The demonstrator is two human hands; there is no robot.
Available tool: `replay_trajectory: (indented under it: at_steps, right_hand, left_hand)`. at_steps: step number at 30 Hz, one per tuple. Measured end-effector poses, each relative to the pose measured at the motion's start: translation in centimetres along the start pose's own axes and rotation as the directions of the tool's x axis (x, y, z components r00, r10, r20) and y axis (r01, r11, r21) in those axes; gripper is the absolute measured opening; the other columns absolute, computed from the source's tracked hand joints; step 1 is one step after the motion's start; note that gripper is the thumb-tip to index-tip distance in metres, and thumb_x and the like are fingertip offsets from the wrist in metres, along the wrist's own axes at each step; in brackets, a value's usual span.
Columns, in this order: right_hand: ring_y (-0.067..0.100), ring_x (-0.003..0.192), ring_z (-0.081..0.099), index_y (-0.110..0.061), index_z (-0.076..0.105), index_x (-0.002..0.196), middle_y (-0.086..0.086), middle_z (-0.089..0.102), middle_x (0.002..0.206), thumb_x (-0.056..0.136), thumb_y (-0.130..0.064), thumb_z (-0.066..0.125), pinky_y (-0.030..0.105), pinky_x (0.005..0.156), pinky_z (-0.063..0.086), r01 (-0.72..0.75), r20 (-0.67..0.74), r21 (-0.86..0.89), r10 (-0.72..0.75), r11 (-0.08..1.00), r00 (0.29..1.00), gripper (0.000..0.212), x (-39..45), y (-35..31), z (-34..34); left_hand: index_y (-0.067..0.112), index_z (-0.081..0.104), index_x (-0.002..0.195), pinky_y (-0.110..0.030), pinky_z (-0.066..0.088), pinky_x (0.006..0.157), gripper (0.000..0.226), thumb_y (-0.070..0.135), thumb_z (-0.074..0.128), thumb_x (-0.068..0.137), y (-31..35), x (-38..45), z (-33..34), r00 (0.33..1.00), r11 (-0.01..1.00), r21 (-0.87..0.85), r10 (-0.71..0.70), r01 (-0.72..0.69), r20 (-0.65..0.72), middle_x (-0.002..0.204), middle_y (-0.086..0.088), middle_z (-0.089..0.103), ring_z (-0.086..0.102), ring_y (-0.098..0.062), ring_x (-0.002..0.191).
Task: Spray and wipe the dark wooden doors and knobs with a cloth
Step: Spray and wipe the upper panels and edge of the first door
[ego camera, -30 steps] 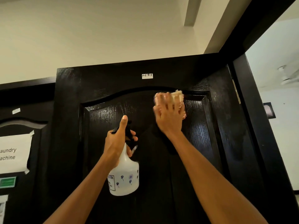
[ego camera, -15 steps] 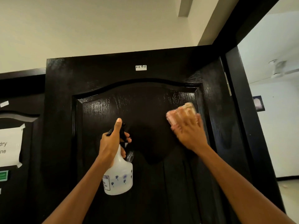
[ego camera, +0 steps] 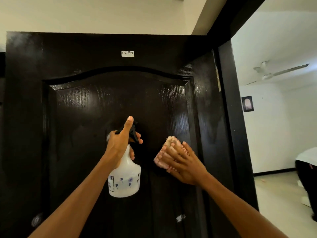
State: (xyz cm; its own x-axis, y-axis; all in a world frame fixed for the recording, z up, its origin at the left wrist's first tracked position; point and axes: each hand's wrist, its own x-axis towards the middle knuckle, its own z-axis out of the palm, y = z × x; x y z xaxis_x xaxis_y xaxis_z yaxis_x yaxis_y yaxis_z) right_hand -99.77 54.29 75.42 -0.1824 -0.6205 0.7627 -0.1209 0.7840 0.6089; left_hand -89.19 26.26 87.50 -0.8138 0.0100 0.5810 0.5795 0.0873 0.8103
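Observation:
A dark wooden door (ego camera: 96, 103) with an arched raised panel fills the view, its upper panel glossy and wet. My left hand (ego camera: 120, 143) grips the neck and black trigger head of a white spray bottle (ego camera: 125, 179), held upright in front of the panel's middle. My right hand (ego camera: 183, 162) presses a folded pale pink cloth (ego camera: 169, 148) flat against the right side of the panel, fingers spread over it. No knob is in view.
A small white label (ego camera: 127, 53) sits near the door's top. The dark door frame (ego camera: 235, 117) stands at the right, with an open room beyond it holding a ceiling fan (ego camera: 267, 73), a wall picture (ego camera: 247, 103) and a person's dark form (ego camera: 307, 182) at the far right.
My right hand has wiped the cloth from the panel's upper arch down its right side to mid-height. The left hand keeps the bottle in about the same place.

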Motion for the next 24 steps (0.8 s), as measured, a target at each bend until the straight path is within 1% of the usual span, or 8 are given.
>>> replay_trajectory:
  at_steps: [2,4,7,9,14,17,20,24]
  right_hand:
    - [0.034,0.155,0.016,-0.027,0.03,0.159,0.006,0.024,0.167,0.102,-0.053,0.043,0.067,0.117,0.023,-0.104,0.065,-0.018,0.105,0.994,0.992,0.064,-0.5,3.4,-0.7]
    - [0.033,0.156,0.012,-0.025,0.028,0.16,0.006,0.02,0.168,0.102,-0.054,0.036,0.067,0.116,0.021,-0.313,0.066,-0.026,0.314,0.949,0.947,0.065,0.4,6.1,-1.6]
    - [0.029,0.157,-0.002,-0.028,0.01,0.163,0.001,0.001,0.171,0.103,-0.057,0.026,0.062,0.123,-0.001,-0.611,0.021,0.016,0.61,0.792,0.792,0.068,4.0,10.0,-3.0]
    - [0.029,0.156,-0.006,-0.032,0.003,0.163,-0.001,-0.005,0.17,0.104,-0.058,0.025,0.061,0.121,-0.005,-0.686,0.024,0.04,0.686,0.726,0.727,0.068,7.1,12.5,-3.8]
    - [0.028,0.156,-0.007,-0.03,0.003,0.163,0.0,-0.003,0.171,0.104,-0.058,0.024,0.063,0.122,0.004,-0.684,0.004,0.084,0.686,0.724,0.727,0.068,8.7,14.1,-4.2]
    - [0.027,0.156,-0.009,-0.028,0.007,0.163,0.0,-0.004,0.171,0.105,-0.054,0.03,0.062,0.123,0.008,-0.672,0.002,0.123,0.677,0.73,0.736,0.067,2.2,8.5,-2.2]
    - [0.029,0.157,0.0,-0.026,0.016,0.162,0.0,-0.002,0.171,0.106,-0.053,0.028,0.065,0.118,0.017,-0.629,0.042,0.118,0.629,0.768,0.776,0.064,-6.5,2.5,0.2]
    - [0.03,0.157,0.003,-0.03,0.009,0.163,0.001,-0.001,0.171,0.106,-0.053,0.025,0.065,0.118,0.014,-0.572,0.124,0.107,0.56,0.813,0.819,0.064,-8.6,3.9,-0.1]
  left_hand:
    - [-0.001,0.075,0.092,-0.031,0.048,0.045,0.08,0.072,0.044,0.096,0.3,0.1,1.4,0.999,1.0,0.018,0.003,-0.004,0.032,0.085,-0.013,0.079,0.051,-0.023,0.037]
    - [0.0,0.075,0.093,-0.031,0.048,0.046,0.081,0.073,0.042,0.096,0.5,0.4,2.4,0.998,1.0,0.017,0.017,-0.018,0.059,0.087,-0.012,0.079,0.051,-0.023,0.037]
    - [0.0,0.075,0.094,-0.031,0.047,0.047,0.081,0.074,0.042,0.096,0.5,1.2,3.7,0.998,1.0,-0.002,0.016,-0.016,0.061,0.088,-0.012,0.08,0.05,-0.024,0.037]
    - [-0.001,0.074,0.094,-0.031,0.047,0.045,0.082,0.074,0.043,0.096,0.4,1.6,5.0,0.999,1.0,-0.024,0.014,-0.013,0.05,0.087,-0.013,0.079,0.05,-0.025,0.036]
    - [-0.003,0.074,0.093,-0.032,0.046,0.044,0.082,0.074,0.046,0.095,0.5,2.6,8.4,0.999,0.996,-0.088,0.017,-0.014,0.038,0.087,-0.015,0.079,0.051,-0.027,0.038]
    - [-0.002,0.075,0.093,-0.032,0.046,0.043,0.082,0.075,0.047,0.094,-0.5,2.4,9.5,0.999,0.995,-0.099,-0.013,0.017,0.04,0.086,-0.015,0.079,0.052,-0.028,0.04]
    - [-0.003,0.075,0.092,-0.031,0.046,0.042,0.081,0.073,0.048,0.095,-1.5,1.9,10.9,0.998,0.995,-0.09,-0.03,0.035,0.051,0.085,-0.015,0.079,0.052,-0.028,0.039]
    - [-0.003,0.074,0.091,-0.03,0.046,0.041,0.081,0.073,0.047,0.095,-1.4,0.8,13.6,0.995,0.997,-0.077,-0.025,0.032,0.094,0.084,-0.015,0.078,0.052,-0.027,0.038]
